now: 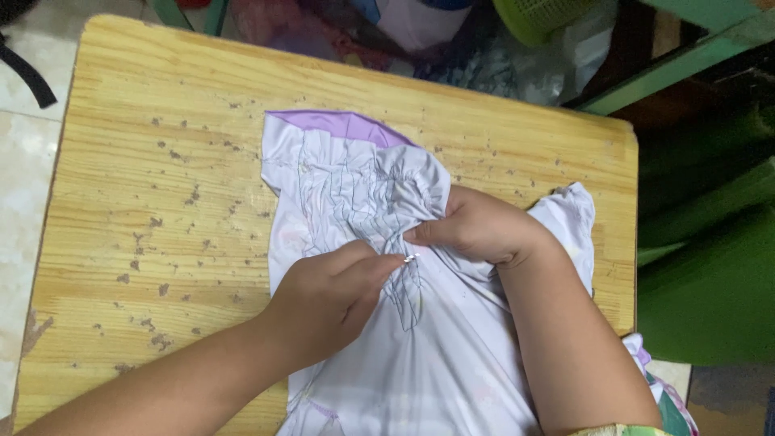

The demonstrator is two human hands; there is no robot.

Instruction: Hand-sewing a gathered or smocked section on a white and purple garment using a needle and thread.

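Worn wooden bench (161, 186) carries a pale lilac garment (452, 347) lying lengthwise toward you. Your left hand (327, 299) pinches a small metal pin (411, 258) at its fingertips; just beyond the pin, your right hand (476, 226) bunches the gathered cloth, fingers closed.

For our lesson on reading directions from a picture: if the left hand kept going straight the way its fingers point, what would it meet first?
The left hand points up and right, with a small metal piece at its fingertips. It would probably meet the right hand first, at the thumb that pinches the gathered pale garment. The gap looks small, though depth is unclear.
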